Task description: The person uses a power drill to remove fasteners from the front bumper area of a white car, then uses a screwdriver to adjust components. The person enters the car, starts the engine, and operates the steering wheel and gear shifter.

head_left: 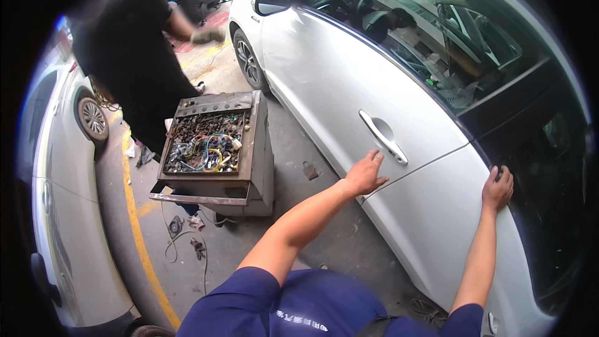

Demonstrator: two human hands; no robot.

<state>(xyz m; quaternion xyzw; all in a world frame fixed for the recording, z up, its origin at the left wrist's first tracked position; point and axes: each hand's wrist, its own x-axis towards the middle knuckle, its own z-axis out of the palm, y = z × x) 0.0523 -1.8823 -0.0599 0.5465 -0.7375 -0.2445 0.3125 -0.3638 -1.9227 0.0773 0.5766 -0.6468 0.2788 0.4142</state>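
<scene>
My left hand (367, 175) reaches to the silver car's door (349, 81), fingers spread, just below the door handle (382, 137). Nothing is in it, and whether the fingertips touch the door I cannot tell. Farther right, my right hand (497, 190) rests at the lower edge of the rear side window (549, 212). Its fingers are curled, and a small dark thing shows between thumb and fingers, too little of it to name. The front door stands closed. Through the front window (424, 31) a steering wheel and seats can be seen, partly under reflections.
A metal cart (259, 150) topped with a tray of small hardware and coloured wires stands left of the car. Behind it a person in black (134, 56) stretches out a gloved hand. Another light-coloured car (68, 200) is at far left. A cable (204, 268) lies on the floor.
</scene>
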